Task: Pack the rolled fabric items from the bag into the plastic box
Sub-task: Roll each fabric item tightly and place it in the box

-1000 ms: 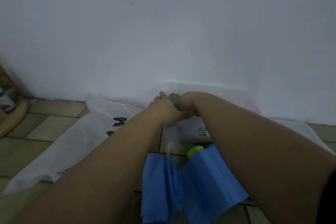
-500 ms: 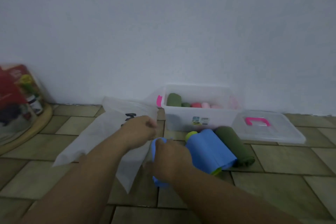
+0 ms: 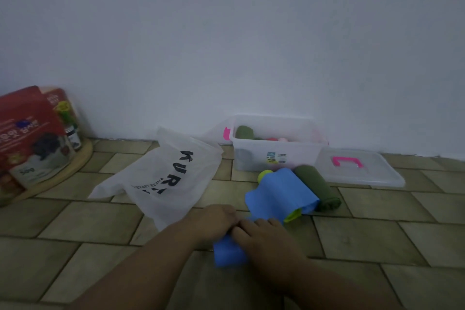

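Note:
A clear plastic box (image 3: 276, 156) stands against the wall with green, red and pink rolls inside. In front of it lie a blue roll (image 3: 281, 189) wrapped round a yellow-green roll (image 3: 265, 175), and a dark green roll (image 3: 318, 189). A white bag (image 3: 166, 181) with black letters lies flat on the floor to the left. My left hand (image 3: 216, 220) and my right hand (image 3: 261, 236) are side by side, both closed on a blue fabric piece (image 3: 229, 251) on the floor near me.
The box's clear lid (image 3: 359, 168) with a pink handle lies right of the box. A red package (image 3: 30, 133) and a small bottle sit on a round wooden tray (image 3: 63, 173) at the far left. The floor is tiled.
My hands have drawn back from the box towards me, down to the floor, and both now hold the blue fabric piece. The view has pulled back.

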